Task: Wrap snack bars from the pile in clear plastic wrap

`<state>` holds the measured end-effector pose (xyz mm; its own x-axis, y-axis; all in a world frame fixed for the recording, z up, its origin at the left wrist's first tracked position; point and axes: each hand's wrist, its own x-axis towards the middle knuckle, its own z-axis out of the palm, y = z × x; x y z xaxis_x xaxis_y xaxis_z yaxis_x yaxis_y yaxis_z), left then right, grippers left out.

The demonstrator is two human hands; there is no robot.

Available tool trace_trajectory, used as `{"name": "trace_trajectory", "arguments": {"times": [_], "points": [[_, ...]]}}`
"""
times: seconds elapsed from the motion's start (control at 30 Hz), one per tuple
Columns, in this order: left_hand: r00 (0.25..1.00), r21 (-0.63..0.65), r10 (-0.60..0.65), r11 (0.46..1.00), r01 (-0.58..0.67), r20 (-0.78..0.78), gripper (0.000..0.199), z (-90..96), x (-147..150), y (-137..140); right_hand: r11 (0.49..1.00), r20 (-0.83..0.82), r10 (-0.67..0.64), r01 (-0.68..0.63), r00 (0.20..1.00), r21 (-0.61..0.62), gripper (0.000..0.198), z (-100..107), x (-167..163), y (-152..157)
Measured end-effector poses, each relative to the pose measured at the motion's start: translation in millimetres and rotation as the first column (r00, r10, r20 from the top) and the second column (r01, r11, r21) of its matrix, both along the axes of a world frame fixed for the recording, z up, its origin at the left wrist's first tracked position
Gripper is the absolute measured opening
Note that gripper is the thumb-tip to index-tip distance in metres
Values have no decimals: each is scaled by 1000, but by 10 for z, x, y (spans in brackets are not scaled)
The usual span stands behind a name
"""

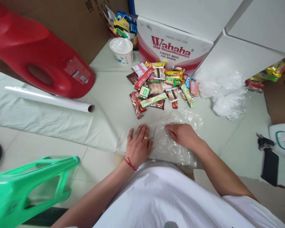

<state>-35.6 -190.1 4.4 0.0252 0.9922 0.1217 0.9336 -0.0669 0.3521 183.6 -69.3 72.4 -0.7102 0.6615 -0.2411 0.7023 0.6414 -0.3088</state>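
A clear plastic bag (162, 146) lies flat at the front edge of the table, wrinkled and shiny. My left hand (138, 145) rests palm down on its left side, fingers stretched out. On the bag's upper right part, my right hand (184, 135) is closed, with its thumb and fingers pinched together on the thin film. Just beyond both hands is a loose pile of small wrapped snacks (154, 88) in red, brown, green and yellow packaging. To the right of that pile sits a heap of crumpled clear bags (224, 88).
Behind the snacks stand a Wahaha carton (173, 47) and a paper cup (122, 52). At left are a red jug (68, 68) and a white roll (49, 98). Keys (264, 141) and a black pouch (270, 167) lie right. A green stool (11, 190) stands below.
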Motion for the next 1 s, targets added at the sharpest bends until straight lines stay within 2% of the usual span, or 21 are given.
{"name": "trace_trajectory", "arguments": {"times": [0.1, 0.17, 0.23, 0.3, 0.37, 0.43, 0.5, 0.57, 0.63, 0.73, 0.8, 0.9, 1.0], "points": [[1000, 45, -4, 999, 4, -16, 51, -44, 26, -77, 997, 90, -73, 70, 993, 39, 36, -43, -58, 33], [1000, 82, 0, 997, 2, -29, 51, -77, 33, -100, 994, 19, -107, 107, 994, -13, 41, -33, -76, 98], [999, 128, 2, 992, 4, -46, 49, -107, 36, -113, 981, -127, -154, 136, 980, -140, 43, -39, -106, 186], [998, 202, 8, 979, 5, -61, 46, -131, 36, -127, 943, -263, -239, 158, 935, -294, 46, -88, -162, 297], [997, 307, -9, 951, 32, -76, 43, -149, 31, -144, 890, -329, -340, 188, 881, -415, 48, -176, -233, 428], [991, 396, -85, 911, 120, -104, 42, -159, 20, -156, 841, -329, -434, 246, 839, -482, 48, -277, -284, 557], [972, 428, -193, 874, 231, -131, 38, -158, 6, -149, 806, -303, -510, 325, 805, -494, 50, -364, -285, 656], [948, 399, -283, 860, 318, -146, 30, -146, -8, -117, 786, -282, -557, 385, 782, -485, 56, -429, -223, 703], [941, 347, -304, 875, 338, -150, 28, -124, -17, -71, 773, -296, -584, 406, 756, -488, 62, -480, -120, 694], [972, 281, -200, 932, 229, -127, 31, -76, -28, -4, 764, -393, -618, 403, 681, -503, 67, -548, 37, 601], [991, 219, -107, 968, 122, -79, 33, -41, -33, 28, 781, -476, -610, 381, 633, -494, 67, -587, 108, 509], [1000, 112, -7, 994, 7, 5, 39, 4, -33, 74, 829, -575, -556, 355, 600, -431, 61, -624, 159, 360], [996, 48, 67, 996, -70, 64, 43, 38, -8, 146, 893, -635, -446, 358, 630, -272, 35, -623, 193, 233]]}}
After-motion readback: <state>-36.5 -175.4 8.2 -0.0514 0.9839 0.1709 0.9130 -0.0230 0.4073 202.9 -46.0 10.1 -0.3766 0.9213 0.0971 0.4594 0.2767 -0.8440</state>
